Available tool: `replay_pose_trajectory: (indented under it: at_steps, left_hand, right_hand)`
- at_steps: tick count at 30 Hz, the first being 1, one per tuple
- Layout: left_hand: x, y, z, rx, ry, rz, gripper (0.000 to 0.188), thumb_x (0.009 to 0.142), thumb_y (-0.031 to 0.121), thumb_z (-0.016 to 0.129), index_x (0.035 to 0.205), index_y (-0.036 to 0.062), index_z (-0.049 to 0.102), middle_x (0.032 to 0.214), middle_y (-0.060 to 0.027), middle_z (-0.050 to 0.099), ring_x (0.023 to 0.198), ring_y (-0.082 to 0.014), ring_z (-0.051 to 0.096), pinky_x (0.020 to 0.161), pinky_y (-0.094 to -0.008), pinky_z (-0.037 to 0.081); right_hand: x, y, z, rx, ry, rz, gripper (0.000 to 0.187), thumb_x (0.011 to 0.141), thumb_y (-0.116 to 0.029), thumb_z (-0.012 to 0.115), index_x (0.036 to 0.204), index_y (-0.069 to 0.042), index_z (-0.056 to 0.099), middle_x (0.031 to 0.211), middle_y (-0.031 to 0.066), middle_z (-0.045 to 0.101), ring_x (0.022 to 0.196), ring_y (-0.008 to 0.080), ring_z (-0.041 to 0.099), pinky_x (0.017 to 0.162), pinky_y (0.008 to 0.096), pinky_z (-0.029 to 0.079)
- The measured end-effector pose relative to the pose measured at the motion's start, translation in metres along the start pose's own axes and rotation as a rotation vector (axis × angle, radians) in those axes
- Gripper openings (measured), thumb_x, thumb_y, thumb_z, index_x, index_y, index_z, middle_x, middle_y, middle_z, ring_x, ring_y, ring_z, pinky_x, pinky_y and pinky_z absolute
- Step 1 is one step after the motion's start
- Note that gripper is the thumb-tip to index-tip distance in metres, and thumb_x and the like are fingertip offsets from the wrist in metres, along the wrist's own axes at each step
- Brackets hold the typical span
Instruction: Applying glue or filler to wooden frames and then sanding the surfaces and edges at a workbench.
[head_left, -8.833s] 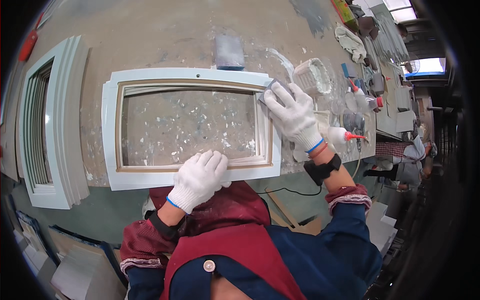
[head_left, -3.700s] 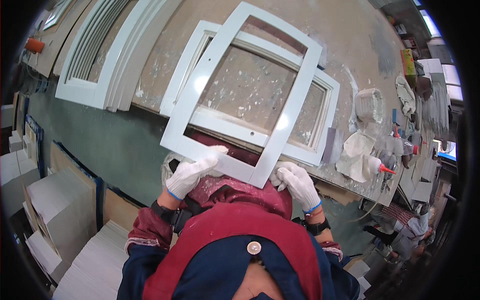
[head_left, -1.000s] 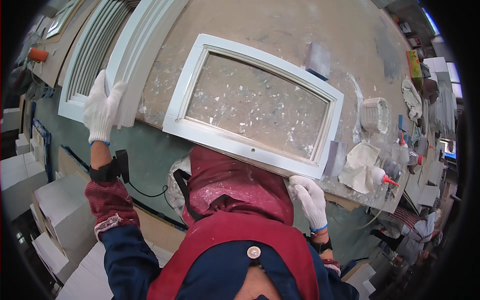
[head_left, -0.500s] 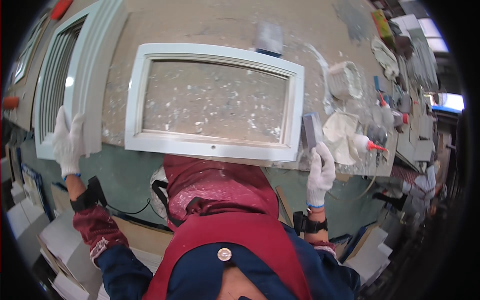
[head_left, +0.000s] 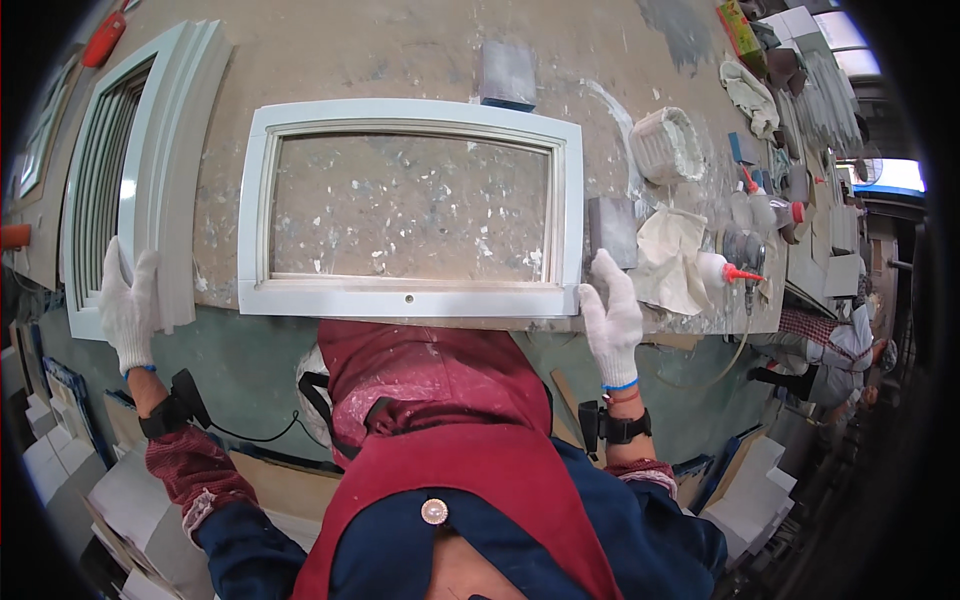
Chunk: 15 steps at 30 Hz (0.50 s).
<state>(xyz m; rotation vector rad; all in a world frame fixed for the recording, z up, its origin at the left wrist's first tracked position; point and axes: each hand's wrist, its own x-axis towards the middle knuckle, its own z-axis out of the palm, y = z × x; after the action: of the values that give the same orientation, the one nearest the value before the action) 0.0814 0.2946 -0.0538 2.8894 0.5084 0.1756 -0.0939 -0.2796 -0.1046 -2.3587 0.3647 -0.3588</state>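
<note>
frame [head_left: 350, 300] flat on bench [head_left: 370, 60], grip unclenched

noted left hand [head_left: 130, 312] at near end of stack [head_left: 165, 200], thumb and fingers spread; cannot tell how firmly in contact. noted right hand [head_left: 613, 322] likewise spread, thumb just beside near right corner of frame, fingertips at near end of block [head_left: 612, 230]; cannot confirm touch on either. located frame between the two, near right hand, well apart from left. observed tub [head_left: 656, 150] beyond block, contents not discernible; same for white bottle [head_left: 711, 270] beside cloth [head_left: 670, 258] and for red-capped bottle [head_left: 782, 213]. found second block [head_left: 508, 75] at far edge of frame.
</note>
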Motion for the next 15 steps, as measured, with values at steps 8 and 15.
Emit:
replay_pose_trajectory:
  at_steps: [8, 15]
  left_hand:
    - [-0.005, 0.012, -0.006, 0.040, -0.008, 0.000, 0.079, 0.087, 0.050, 0.067, 0.149, 0.0085, 0.043, 0.133, -0.0209, 0.061, 0.117, -0.0358, 0.063, 0.100, -0.0434, 0.048]
    - [-0.003, 0.005, -0.003, 0.056, -0.014, 0.023, 0.082, 0.089, 0.054, 0.065, 0.149, 0.0039, 0.041, 0.138, -0.0231, 0.057, 0.123, -0.0377, 0.059, 0.102, -0.0439, 0.045]
  right_hand:
    - [-0.002, -0.009, 0.014, -0.033, -0.040, -0.070, 0.048, 0.088, -0.008, 0.070, 0.133, 0.001, 0.058, 0.124, 0.0180, 0.064, 0.113, 0.0286, 0.064, 0.097, 0.0367, 0.052]
    - [-0.009, -0.019, 0.013, -0.095, -0.071, -0.070, 0.046, 0.089, -0.008, 0.068, 0.133, 0.001, 0.057, 0.126, 0.0184, 0.063, 0.116, 0.0284, 0.062, 0.099, 0.0375, 0.050]
